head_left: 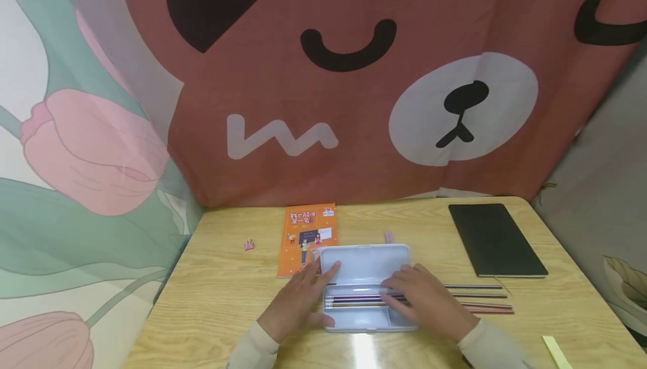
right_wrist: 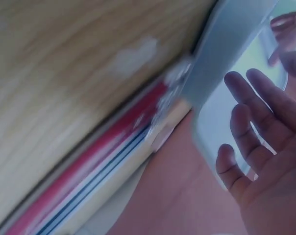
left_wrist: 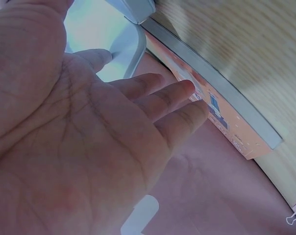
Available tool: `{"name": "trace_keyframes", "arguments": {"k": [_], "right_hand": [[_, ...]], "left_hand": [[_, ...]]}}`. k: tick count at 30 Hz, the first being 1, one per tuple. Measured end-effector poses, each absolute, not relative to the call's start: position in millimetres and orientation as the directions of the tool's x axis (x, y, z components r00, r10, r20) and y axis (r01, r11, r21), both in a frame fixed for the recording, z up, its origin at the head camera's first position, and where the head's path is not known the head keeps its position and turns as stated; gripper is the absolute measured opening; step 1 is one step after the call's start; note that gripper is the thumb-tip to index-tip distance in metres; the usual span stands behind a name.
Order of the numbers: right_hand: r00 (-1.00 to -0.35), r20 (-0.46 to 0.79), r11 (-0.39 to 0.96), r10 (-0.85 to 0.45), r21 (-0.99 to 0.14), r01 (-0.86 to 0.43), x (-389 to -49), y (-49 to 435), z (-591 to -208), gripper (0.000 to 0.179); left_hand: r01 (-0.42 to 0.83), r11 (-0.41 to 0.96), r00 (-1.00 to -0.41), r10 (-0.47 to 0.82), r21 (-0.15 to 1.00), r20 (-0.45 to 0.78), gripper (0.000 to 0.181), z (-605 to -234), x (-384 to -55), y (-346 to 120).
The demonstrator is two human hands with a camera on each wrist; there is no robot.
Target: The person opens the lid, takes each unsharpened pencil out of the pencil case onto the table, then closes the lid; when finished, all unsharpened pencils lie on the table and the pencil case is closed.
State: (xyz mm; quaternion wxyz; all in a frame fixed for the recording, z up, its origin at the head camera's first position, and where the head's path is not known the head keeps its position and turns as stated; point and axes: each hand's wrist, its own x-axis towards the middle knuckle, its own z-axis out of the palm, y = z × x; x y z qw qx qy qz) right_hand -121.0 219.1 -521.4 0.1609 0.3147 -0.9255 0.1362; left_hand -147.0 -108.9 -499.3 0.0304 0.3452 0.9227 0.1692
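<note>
A pale pencil case (head_left: 364,319) lies with its lid (head_left: 365,265) raised at the back. Several pencils (head_left: 356,300) lie side by side in its long compartment. My left hand (head_left: 302,300) is at the case's left end, thumb by the front corner and fingers by the lid. In the left wrist view that palm (left_wrist: 89,142) shows bare with extended fingers. My right hand (head_left: 422,297) reaches over the case's right part, fingertips above the pencils and hiding their right ends. The right wrist view shows its fingers (right_wrist: 265,110) loosely bent, with nothing visibly gripped.
More pencils (head_left: 485,306) lie on the table right of the case. An orange book (head_left: 298,251) is behind left, near a pink binder clip (head_left: 249,244). A black notebook (head_left: 495,240) lies at back right, a yellow strip (head_left: 555,351) at front right. Behind hangs a bear-print curtain (head_left: 354,105).
</note>
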Motion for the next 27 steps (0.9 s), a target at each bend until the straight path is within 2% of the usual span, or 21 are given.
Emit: {"name": "trace_keyframes", "arguments": {"k": [7,14,18,27], "right_hand": [[-0.654,0.414,0.678,-0.633,-0.112,-0.727,-130.8,197.5,-531.5,0.011],[-0.594,0.380,0.665,-0.709,0.078,-0.743,-135.2,192.3,-533.5,0.017],[-0.600,0.368,0.665,-0.710,0.070,-0.744,-134.8,191.0,-533.0,0.014],[-0.676,0.348,0.711,-0.649,-0.036,-0.702,-129.4,188.6,-533.2,0.014]], "left_hand": [[0.637,0.701,-0.756,0.650,0.322,0.081,0.118,-500.9,-146.5,-107.5],[0.637,0.709,-0.758,0.647,0.303,0.080,0.118,-501.2,-146.4,-107.5],[0.628,0.713,-0.763,0.643,0.312,0.065,0.118,-500.7,-146.2,-107.7],[0.619,0.710,-0.764,0.644,0.336,0.047,0.118,-499.7,-145.7,-109.6]]}}
